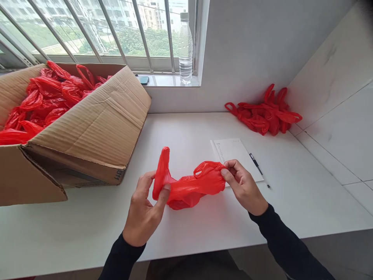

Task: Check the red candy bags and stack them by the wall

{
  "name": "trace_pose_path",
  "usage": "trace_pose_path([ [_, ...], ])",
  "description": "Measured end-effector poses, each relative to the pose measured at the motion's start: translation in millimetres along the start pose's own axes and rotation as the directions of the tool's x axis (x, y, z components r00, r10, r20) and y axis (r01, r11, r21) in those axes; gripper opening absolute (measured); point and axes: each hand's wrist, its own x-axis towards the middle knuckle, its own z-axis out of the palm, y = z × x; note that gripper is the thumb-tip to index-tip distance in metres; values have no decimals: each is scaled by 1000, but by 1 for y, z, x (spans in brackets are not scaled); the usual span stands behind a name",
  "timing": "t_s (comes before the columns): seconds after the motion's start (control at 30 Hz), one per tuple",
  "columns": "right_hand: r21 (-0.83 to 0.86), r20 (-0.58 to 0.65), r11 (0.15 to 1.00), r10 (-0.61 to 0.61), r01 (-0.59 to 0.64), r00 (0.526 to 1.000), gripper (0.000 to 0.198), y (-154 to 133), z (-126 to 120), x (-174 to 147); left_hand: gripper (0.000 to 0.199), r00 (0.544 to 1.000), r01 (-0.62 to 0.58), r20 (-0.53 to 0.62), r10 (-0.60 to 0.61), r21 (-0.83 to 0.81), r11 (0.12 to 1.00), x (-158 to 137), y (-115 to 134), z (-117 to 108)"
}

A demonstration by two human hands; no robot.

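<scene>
A red plastic bag (189, 190) is stretched sideways between my two hands, above the white table (96, 229). My left hand (147, 212) grips its left end between thumb and fingers, and one handle loop sticks upward there. At the other end, the thumb and fingers of my right hand (243, 184) pinch the bag's edge, close to a second handle loop. Under and behind my right hand lies a sheet of paper (233, 149) with writing on it, partly hidden by the hand and bag.
On the left, a cardboard box (101, 116) holds many crumpled red bags (55, 93). More red bags (265, 112) lie piled in the back right corner. A pen (255, 163) rests on the paper, its cap (268, 186) nearby. A bottle (185, 48) and a phone (142, 80) occupy the windowsill.
</scene>
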Motion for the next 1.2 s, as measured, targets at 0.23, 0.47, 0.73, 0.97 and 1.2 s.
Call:
trace_pose_path([
  [0.23, 116, -90, 991, -57, 67, 994, 24, -8, 5, -5, 9, 981, -119, -145, 128, 70, 990, -3, 20, 5],
  [0.47, -321, -436, 852, -520, 413, 734, 47, -38, 21, -31, 15, 988, 54, -151, -36, 123, 991, -15, 32, -13],
  [0.73, -453, 290, 604, -596, 655, 749, 25, -64, 38, -37, 28, 995, 94, -17, -98, -159, 983, -22, 44, -19],
  [0.97, -681, 488, 607, -42, 410, 872, 26, -45, 43, -30, 31, 948, 294, 122, -294, -684, 667, -26, 41, -12],
  [1.2, -835, 386, 492, 205, 246, 899, 20, -51, 54, -20, 34, 898, 396, 198, -392, -752, 527, -36, 45, -1],
])
